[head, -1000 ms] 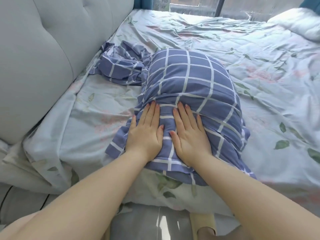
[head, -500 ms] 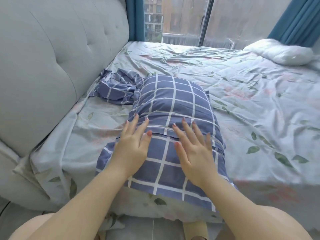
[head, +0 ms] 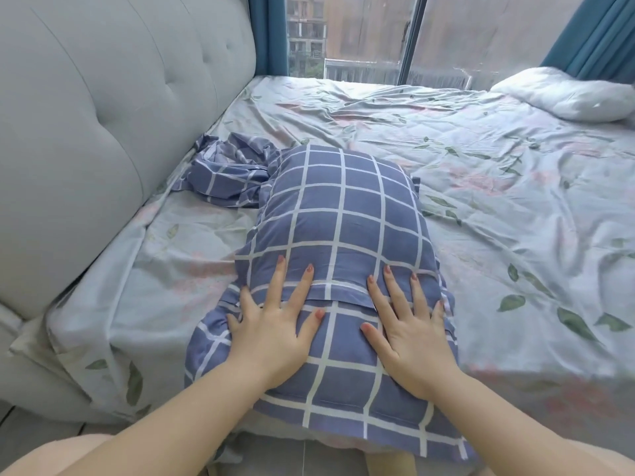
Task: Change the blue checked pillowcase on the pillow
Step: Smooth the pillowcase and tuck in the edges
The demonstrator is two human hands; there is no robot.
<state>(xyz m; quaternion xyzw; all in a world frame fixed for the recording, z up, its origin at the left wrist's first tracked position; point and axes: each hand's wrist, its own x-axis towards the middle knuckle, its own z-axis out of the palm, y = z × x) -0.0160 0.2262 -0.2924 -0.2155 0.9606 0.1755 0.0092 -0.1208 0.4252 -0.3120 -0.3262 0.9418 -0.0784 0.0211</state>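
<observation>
A pillow in a blue checked pillowcase (head: 340,207) lies lengthwise on the bed, its near end hanging over the bed's front edge. My left hand (head: 271,324) lies flat on its near left part, fingers spread and straight. My right hand (head: 409,324) rests flat on the near right part, fingers spread across the case's folded flap. A second blue checked pillowcase (head: 226,176) lies crumpled by the headboard, just left of the pillow's far end.
The bed carries a pale leaf-print sheet (head: 515,201). A grey tufted headboard (head: 103,132) runs along the left. A bare white pillow (head: 570,94) sits at the far right corner. A window with blue curtains (head: 591,32) is behind. Grey floor tiles show below.
The view has lifted, showing more window. Both hands have slid apart and outward across the pillowcase, fingers now more widely spread. The pillowcase looks smoother.
</observation>
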